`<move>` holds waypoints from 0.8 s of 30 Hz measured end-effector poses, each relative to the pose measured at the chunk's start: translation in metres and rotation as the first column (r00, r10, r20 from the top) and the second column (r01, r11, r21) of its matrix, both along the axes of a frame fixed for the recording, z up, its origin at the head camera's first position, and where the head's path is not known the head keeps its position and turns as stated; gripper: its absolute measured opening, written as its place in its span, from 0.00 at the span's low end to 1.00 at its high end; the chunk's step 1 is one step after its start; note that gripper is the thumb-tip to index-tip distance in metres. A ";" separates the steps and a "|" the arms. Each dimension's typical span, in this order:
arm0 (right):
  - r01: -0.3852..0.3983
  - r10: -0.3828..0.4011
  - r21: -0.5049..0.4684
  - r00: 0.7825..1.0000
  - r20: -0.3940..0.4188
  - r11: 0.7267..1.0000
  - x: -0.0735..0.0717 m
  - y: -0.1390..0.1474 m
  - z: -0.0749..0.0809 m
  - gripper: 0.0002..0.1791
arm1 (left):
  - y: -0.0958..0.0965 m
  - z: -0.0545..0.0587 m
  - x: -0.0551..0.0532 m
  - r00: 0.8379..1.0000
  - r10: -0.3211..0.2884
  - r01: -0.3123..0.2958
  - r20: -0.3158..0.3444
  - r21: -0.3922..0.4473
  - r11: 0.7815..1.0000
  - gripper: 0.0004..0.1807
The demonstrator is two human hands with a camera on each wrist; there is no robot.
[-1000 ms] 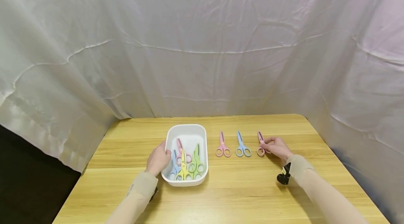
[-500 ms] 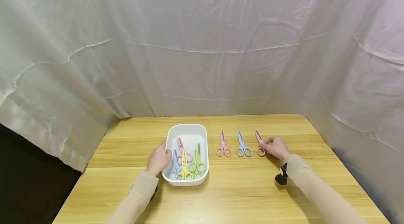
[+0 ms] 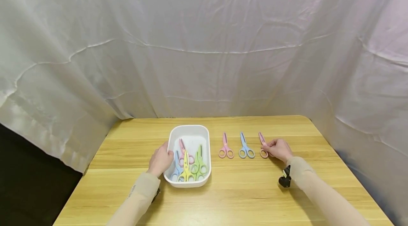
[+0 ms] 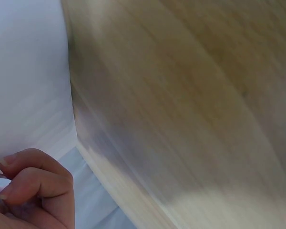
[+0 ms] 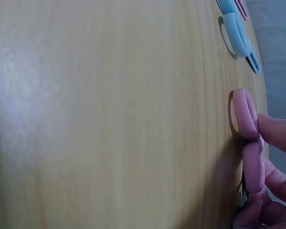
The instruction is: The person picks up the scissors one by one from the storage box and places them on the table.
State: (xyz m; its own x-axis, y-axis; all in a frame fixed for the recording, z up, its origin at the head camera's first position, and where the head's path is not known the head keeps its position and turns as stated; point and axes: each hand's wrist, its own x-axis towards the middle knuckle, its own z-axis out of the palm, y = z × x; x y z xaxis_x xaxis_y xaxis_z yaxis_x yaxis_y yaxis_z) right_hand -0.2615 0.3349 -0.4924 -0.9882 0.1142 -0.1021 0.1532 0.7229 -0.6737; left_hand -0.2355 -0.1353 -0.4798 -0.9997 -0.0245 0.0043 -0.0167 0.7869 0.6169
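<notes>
My left hand grips the left wall of a white plastic box; in the left wrist view its curled fingers hook over the rim. Several scissors lie inside, among them a yellow pair, a blue pair, a pink pair and a green one. On the right of the table my right hand pinches pink scissors near the handles, blades pointing away. Close up, the right wrist view has both pink finger loops low over the wood, with thumb and fingers about them.
Left of the held scissors lie blue scissors, then another pink pair, in a row with blades pointing away. All rests on a wooden table. Pale curtains hang behind its far edge and along the sides.
My right hand has shifted the pink scissors slightly left and turned their blade tip leftward, then a little back. The left hand and the box stay nearly still.
</notes>
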 end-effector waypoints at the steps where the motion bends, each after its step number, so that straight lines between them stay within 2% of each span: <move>1: 0.001 -0.001 -0.003 1.000 0.002 1.000 0.000 0.001 -0.001 0.17 | 0.000 0.000 0.000 1.000 0.001 -0.001 0.002 -0.001 1.000 0.29; 10: -0.005 0.007 -0.050 1.000 0.022 0.999 -0.001 0.010 -0.003 0.20 | -0.001 -0.001 -0.001 1.000 -0.003 0.003 0.004 -0.002 1.000 0.28; 24: -0.103 0.106 -0.073 0.993 0.043 0.992 0.002 0.018 -0.002 0.25 | 0.000 -0.003 -0.002 1.000 0.012 -0.013 0.011 0.008 1.000 0.28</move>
State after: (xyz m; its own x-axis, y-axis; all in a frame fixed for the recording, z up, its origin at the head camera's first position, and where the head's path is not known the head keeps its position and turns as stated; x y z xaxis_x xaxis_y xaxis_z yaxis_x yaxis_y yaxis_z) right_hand -0.2593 0.3532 -0.4940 -0.9882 0.0016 -0.1530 0.1121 0.6878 -0.7172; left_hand -0.2379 -0.1355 -0.4831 -0.9993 -0.0370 -0.0072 -0.0334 0.7813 0.6232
